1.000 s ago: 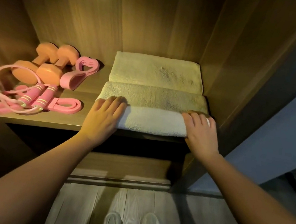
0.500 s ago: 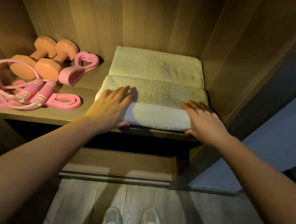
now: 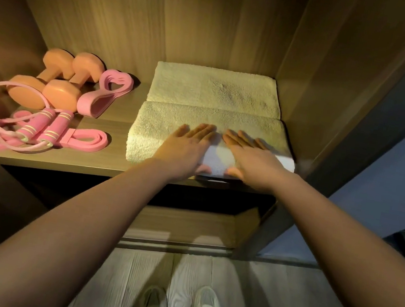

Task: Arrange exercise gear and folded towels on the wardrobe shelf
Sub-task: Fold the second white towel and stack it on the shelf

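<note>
The front towel (image 3: 157, 130) lies at the shelf (image 3: 93, 166) edge, right side, touching the rear towel (image 3: 214, 89). The left hand (image 3: 186, 148) and right hand (image 3: 255, 159) rest flat on it — fingers straight, holding nothing. Recommended: press evenly, smooth outward, keep the fold square to the edge.

No writing, label, brand or number is showing legibly on the wardrobe shelf (image 3: 113, 157) or on anything lying on it.

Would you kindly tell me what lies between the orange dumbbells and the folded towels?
In the head view, a pink heart-ended loop band lies beside the dumbbells; then bare shelf up to the towels.
</note>
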{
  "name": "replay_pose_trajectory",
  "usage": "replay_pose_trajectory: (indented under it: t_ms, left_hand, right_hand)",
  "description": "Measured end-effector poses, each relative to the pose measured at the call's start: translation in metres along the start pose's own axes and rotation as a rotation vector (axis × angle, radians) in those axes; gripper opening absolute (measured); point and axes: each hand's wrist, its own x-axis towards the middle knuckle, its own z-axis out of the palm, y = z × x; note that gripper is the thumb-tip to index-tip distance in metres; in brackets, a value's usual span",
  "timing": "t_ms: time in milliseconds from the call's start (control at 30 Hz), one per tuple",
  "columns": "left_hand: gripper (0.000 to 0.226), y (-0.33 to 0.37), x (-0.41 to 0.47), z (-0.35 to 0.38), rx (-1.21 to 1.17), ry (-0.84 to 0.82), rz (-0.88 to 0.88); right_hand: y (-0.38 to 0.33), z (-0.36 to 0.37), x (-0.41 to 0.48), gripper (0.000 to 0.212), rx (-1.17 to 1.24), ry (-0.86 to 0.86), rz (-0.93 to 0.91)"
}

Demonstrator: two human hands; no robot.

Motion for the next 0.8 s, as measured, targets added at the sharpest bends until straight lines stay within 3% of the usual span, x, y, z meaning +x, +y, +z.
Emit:
replay_pose_trajectory:
  t_ms: [300,467,800]
  left_hand:
    - [0.082,-0.032,-0.025,0.01,-0.067,0.042,-0.093]
    - [0.08,-0.054,-0.045,0.006,-0.084,0.023,-0.185]
    - [0.086,-0.087,-0.056,0.001,-0.102,-0.07,-0.126]
  right_hand:
    - [0.039,-0.003,-0.022,0.081,-0.014,-0.1,0.171]
    - [0.034,-0.005,-0.03,0.066,-0.058,-0.088,0.283]
    - [0.039,-0.013,-0.022,0.073,-0.172,-0.169,0.228]
